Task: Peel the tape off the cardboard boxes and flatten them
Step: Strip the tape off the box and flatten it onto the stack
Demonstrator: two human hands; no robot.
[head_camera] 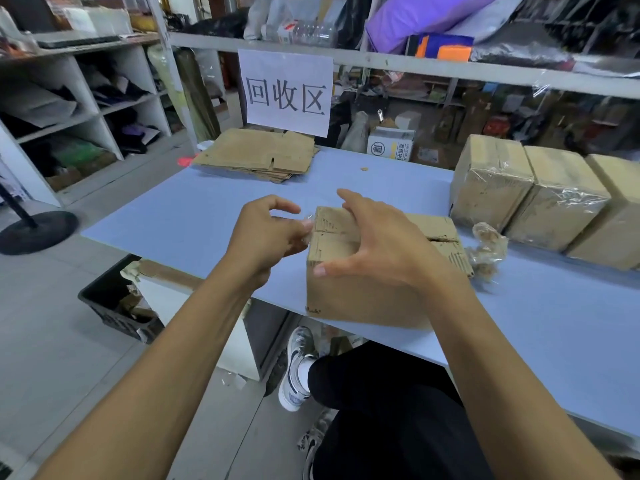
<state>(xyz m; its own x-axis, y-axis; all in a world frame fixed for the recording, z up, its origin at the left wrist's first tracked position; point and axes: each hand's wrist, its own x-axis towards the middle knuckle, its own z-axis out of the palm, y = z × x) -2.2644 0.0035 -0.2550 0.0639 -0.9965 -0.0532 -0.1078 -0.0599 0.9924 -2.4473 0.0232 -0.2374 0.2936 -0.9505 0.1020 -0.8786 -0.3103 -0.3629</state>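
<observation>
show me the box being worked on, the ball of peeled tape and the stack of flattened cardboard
box being worked on (360, 296): head view, on its bare front face.
ball of peeled tape (486, 249): head view, on the middle of the wad.
stack of flattened cardboard (256, 152): head view, on the top sheet.

Probably a storeroom's recycling corner: cluttered shelves (86, 98), "回收区" sign (286, 91), flattened cardboard (258, 154).

Floor (69, 341): pale grey tiles, lit evenly.
Counter (194, 216): light blue top, running diagonally from near right to far left.
Shelving (114, 105): white cubbies at left, stuffed with dark bundles.
Rail (398, 62): white horizontal shelf behind counter, piled with bags.
Sign (286, 91): white paper, three black characters.
Crate (110, 306): black, under counter.
Stand base (38, 232): round, black, far left.
</observation>
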